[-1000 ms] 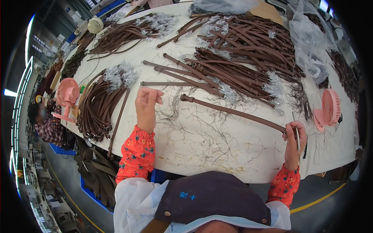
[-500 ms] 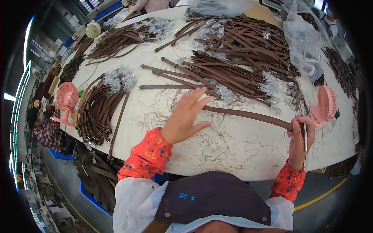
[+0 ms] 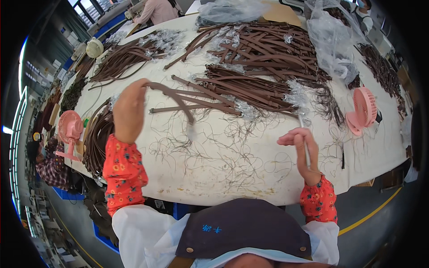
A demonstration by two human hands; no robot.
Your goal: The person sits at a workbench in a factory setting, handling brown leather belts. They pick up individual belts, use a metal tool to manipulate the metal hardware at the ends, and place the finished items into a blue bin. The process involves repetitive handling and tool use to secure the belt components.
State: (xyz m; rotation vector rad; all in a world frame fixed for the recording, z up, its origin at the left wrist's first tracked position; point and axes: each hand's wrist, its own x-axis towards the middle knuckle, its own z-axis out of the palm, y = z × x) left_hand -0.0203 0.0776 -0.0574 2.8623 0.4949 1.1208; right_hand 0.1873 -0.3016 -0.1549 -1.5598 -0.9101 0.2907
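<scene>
Up over the worktop (image 3: 214,178), the left hand (image 3: 130,109) is lifting one brown strap (image 3: 176,96) by its end, its grip pinching that end near the fingertips while the strap is arching away to the right and drooping down toward a clear plastic tip that is hanging just above the white surface. Lower and to the right, the right hand (image 3: 304,154) is hovering near the front edge, its fingers curling around a thin pale tool (image 3: 305,145) that is standing almost upright in the closed grip; what kind of tool it is cannot be told. Behind the lifted strap, a stack of brown straps (image 3: 250,87) is lying flat, with a larger loose heap (image 3: 272,49) spreading across the far middle of the worktop. Another bundle of straps (image 3: 96,138) is hanging over the left edge, just beside a pink fan (image 3: 69,129). A second pink fan (image 3: 364,109) is standing at the right, well apart from both hands. Thin dark threads (image 3: 232,147) are lying scattered over the bare surface between the hands. Crumpled clear plastic bags (image 3: 333,40) are sitting at the far right corner. Both forearms are wearing red flowered sleeves (image 3: 123,172).
</scene>
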